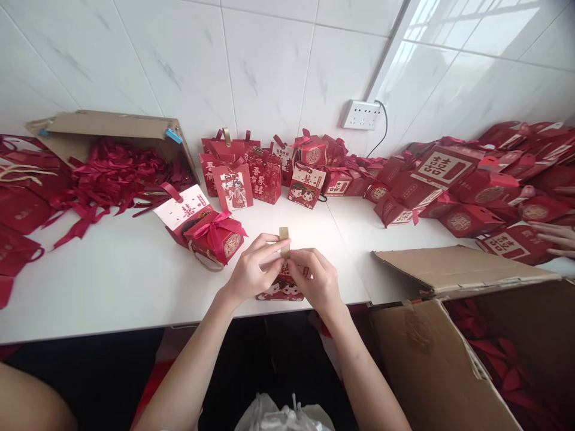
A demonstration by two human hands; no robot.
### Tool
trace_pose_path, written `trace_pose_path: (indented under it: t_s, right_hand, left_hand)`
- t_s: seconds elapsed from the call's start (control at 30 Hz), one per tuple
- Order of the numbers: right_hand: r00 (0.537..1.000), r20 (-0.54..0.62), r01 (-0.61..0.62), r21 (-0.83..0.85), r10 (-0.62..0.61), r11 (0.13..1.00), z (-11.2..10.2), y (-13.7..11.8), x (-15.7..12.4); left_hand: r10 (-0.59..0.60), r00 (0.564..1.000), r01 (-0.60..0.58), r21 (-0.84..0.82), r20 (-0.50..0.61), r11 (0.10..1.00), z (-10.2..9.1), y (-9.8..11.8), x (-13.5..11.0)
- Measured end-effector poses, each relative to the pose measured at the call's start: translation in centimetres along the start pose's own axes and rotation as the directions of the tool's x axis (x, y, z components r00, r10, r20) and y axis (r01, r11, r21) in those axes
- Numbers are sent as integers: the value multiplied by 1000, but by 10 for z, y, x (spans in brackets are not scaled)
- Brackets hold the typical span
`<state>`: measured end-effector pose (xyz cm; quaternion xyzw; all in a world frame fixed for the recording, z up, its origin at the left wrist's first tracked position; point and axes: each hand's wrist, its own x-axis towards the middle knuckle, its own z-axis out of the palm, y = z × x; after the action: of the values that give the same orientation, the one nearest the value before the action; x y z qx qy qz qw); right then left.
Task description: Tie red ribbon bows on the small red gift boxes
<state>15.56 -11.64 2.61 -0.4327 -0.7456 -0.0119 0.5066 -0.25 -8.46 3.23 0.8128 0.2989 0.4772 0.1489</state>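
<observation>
In front of me at the table's near edge stands a red gift box [281, 292] printed with two cartoon figures. A gold ribbon strap [284, 232] sticks up from its top. My left hand [250, 270] is closed, pinching the strap from the left. From the right, my right hand [317, 280] pinches at the strap's lower end, where it meets the box top; fingers hide the exact joint. Left of my hands sits another red gift box [211, 233] with a pink bow, a rope handle and a raised white flap.
Several finished-looking red gift boxes [265, 176] stand by the tiled wall, with a large pile [467, 185] at right. A carton [112, 120] of red ribbons lies at back left. An open carton [413, 341] stands at lower right. Another person's hand [557, 236] shows at the right edge.
</observation>
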Motion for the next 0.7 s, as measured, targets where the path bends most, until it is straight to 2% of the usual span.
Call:
trace_pose_path:
  t_s: [0.5,0.7]
  right_hand:
    - [999,-32,16,-52,-18,999,2,2,0]
    - [993,63,-103,76,98,992,-4,-1,2]
  left_hand:
    - [17,1000,-16,-17,17,1000,-1,-1,0]
    - [0,1000,1,-51,23,999,-1,0,0]
